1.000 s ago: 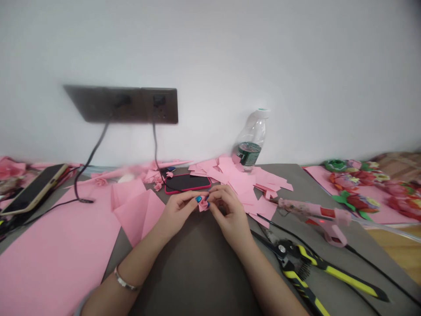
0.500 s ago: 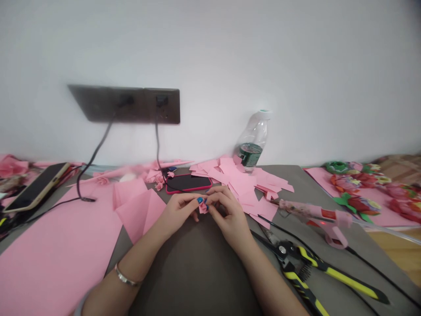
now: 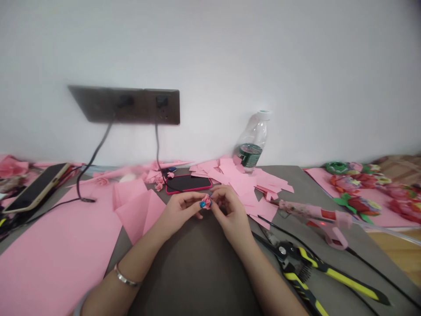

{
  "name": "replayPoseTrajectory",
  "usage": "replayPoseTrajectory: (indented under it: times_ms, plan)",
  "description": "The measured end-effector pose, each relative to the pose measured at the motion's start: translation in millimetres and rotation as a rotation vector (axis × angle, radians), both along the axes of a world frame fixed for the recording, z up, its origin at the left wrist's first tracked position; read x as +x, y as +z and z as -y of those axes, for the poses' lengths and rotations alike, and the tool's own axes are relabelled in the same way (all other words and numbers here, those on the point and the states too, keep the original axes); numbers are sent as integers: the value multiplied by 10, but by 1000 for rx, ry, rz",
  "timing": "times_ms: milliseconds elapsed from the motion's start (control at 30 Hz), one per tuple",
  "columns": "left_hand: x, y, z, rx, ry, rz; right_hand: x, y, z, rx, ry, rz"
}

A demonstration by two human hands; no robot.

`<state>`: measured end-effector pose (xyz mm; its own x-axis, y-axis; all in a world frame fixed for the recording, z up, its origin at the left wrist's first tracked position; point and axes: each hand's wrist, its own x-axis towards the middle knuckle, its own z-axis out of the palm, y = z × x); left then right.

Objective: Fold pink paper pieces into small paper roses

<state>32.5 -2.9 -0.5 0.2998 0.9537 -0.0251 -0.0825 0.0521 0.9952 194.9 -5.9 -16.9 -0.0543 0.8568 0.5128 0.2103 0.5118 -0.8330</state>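
Observation:
Between both hands, over the grey table, is a small pink paper flower [image 3: 207, 201]. My left hand [image 3: 182, 213] pinches it from the left, the blue-nailed thumb pressed on its front. From the other side, my right hand [image 3: 230, 215] grips it with thumb and fingertips, partly covering it. Just behind the hands lies a phone with a pink case [image 3: 188, 183], and several small paper flowers [image 3: 159, 179] sit to its left. Loose pink paper pieces [image 3: 241, 180] are spread behind my right hand.
A bottle [image 3: 251, 149] stands against the wall. To the right lie a pink glue gun [image 3: 329, 224] with its cord and yellow-black pliers [image 3: 296, 259]. Large pink paper [image 3: 66, 245] covers the left side, near another phone [image 3: 37, 186]. Cables hang from a wall socket [image 3: 131, 105].
The paper flower has turned and risen slightly between my fingers. My left thumb has shifted onto its front, and the right fingers have moved with it.

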Motion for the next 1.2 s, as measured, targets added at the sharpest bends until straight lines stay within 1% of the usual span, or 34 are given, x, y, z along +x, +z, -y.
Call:
replayPoseTrajectory:
  times_ms: [167, 333, 467, 533, 667, 833, 900, 1033, 1100, 1200]
  plan:
    - [-22, 12, 0, -3, -4, -59, 13, 0, 3, 6, 52, 18]
    - [-29, 40, 5, -1, -14, -73, 25, 19, 12, 35, 60, 52]
    - [-49, 37, 3, 12, -52, -86, 30, 28, 29, 76, 80, 99]
    - [-58, 21, 0, 2, -68, -76, 29, 32, 36, 85, 76, 114]
    - [-56, -7, -9, -33, -37, -19, 19, 39, 32, 75, 43, 118]
    - [-22, 11, 7, -56, -135, 47, 13, 31, 9, 63, -12, 74]
    - [-8, 5, 16, -75, -112, 82, 15, 25, 5, 47, -20, 63]
    - [1, -31, 15, -93, -15, 118, 20, 21, 2, 21, -12, 59]
    - [-5, -35, 9, -87, 3, 110, 25, 21, 0, 14, -6, 58]
    - [-20, -19, 1, -84, -6, 63, 32, 23, 2, 5, 0, 66]
